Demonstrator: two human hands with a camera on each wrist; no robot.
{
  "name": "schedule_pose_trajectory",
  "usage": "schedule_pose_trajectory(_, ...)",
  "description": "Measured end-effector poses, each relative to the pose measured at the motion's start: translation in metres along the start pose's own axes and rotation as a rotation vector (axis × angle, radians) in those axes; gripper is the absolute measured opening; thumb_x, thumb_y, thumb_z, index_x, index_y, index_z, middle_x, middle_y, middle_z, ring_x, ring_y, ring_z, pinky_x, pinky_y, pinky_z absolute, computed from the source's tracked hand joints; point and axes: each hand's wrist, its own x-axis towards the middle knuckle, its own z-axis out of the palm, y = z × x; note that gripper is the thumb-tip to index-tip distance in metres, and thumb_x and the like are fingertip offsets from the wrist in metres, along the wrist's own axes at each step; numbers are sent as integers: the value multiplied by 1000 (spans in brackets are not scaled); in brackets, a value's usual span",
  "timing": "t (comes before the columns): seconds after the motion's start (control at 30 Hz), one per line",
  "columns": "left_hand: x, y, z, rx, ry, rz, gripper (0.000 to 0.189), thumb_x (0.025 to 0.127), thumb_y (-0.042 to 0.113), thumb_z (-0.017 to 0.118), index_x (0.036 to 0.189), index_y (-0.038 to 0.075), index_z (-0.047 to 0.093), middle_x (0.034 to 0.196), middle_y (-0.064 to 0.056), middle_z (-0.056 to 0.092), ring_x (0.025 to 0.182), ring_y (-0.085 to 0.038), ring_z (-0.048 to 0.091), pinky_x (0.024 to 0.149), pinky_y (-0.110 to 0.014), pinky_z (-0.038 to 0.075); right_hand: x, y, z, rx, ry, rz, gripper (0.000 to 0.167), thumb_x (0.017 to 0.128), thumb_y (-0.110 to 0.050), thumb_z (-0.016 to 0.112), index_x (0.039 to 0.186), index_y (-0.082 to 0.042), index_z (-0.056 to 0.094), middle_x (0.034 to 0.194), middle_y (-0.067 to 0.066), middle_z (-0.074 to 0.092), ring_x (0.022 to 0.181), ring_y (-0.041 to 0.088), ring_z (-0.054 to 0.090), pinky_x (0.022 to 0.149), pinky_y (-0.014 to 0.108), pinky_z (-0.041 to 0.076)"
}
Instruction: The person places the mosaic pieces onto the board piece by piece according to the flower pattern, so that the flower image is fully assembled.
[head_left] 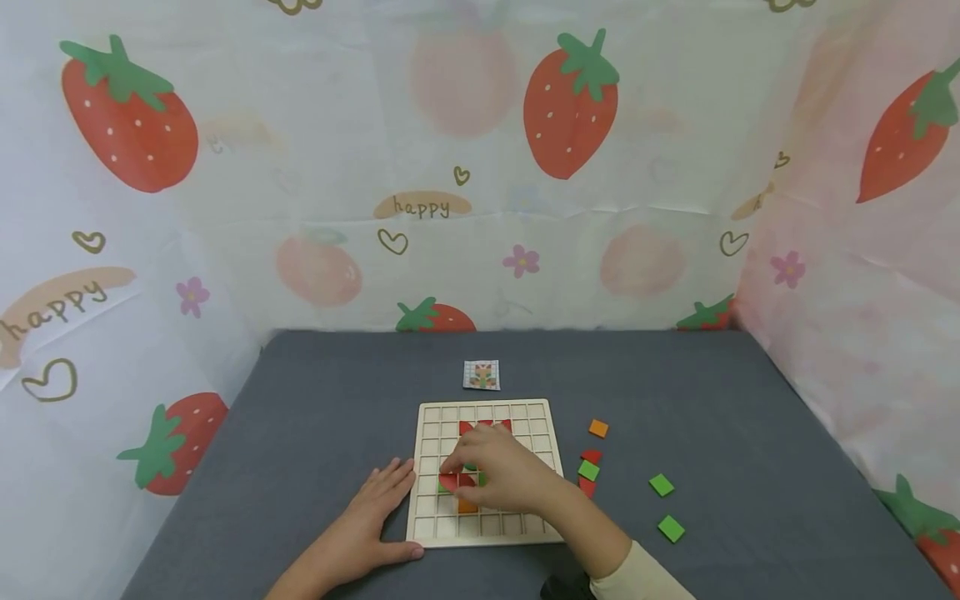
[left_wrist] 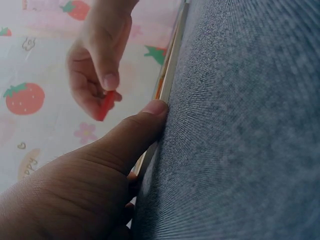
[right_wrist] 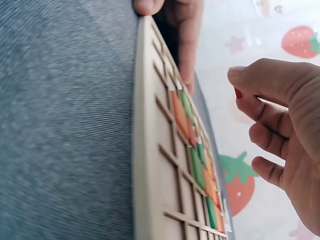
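A square wooden grid board (head_left: 435,528) lies on the dark grey table, with red, green and orange pieces set in some of its cells. My left hand (head_left: 365,517) lies at the board's left side, fingers extended and the thumb tip touching the edge near the front corner. Above the board, my right hand (head_left: 504,469) pinches a small red piece (left_wrist: 106,106) between thumb and forefinger. That piece is raised off the board in the left wrist view, and only a bit of it shows in the right wrist view. The right hand hides part of the grid in the head view.
Behind the board lies a small pattern card (head_left: 482,375). Right of the board are an orange square (head_left: 598,428), red pieces (head_left: 587,487) and a green square (head_left: 588,471) overlapping them. Farther right lie two green squares (head_left: 662,485). Strawberry-print cloth (head_left: 450,100) surrounds the table.
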Motion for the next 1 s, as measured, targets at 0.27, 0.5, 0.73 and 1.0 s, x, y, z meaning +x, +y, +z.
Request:
schedule_pose_trajectory(0.27, -1, 0, 1, -9, -3, -1, 109, 79, 66, 78, 158, 3, 37, 169, -8, 27, 158, -33, 13, 126, -49, 5, 1, 1, 13, -38, -33, 1, 23, 88, -27, 79, 111, -30, 79, 100, -18, 64, 96, 1, 54, 102, 45, 50)
schedule_pose_trajectory(0.5, -1, 2, 0, -7, 22, 9, 107, 80, 65, 77, 158, 4, 38, 168, -8, 29, 158, -34, 16, 128, -48, 6, 3, 2, 22, -60, -54, 3, 22, 88, -29, 80, 109, -32, 79, 91, -20, 61, 87, 0, 48, 91, 33, 45)
schedule_pose_trajectory(0.73, -1, 3, 1, 13, 34, 44, 104, 82, 64, 76, 158, 3, 39, 167, -10, 31, 157, -37, 18, 128, -40, 5, 2, 4, 28, -82, -71, 10, 21, 88, -32, 80, 109, -34, 79, 92, -21, 61, 88, 1, 47, 88, 30, 41)
schedule_pose_trajectory(1.0, 0, 3, 1, 21, 30, 43, 104, 82, 63, 77, 157, 3, 39, 167, -11, 31, 157, -38, 19, 125, -56, 11, 2, 6, 30, -88, -78, 18, 21, 88, -33, 80, 109, -35, 79, 93, -21, 61, 90, 1, 48, 95, 33, 43)
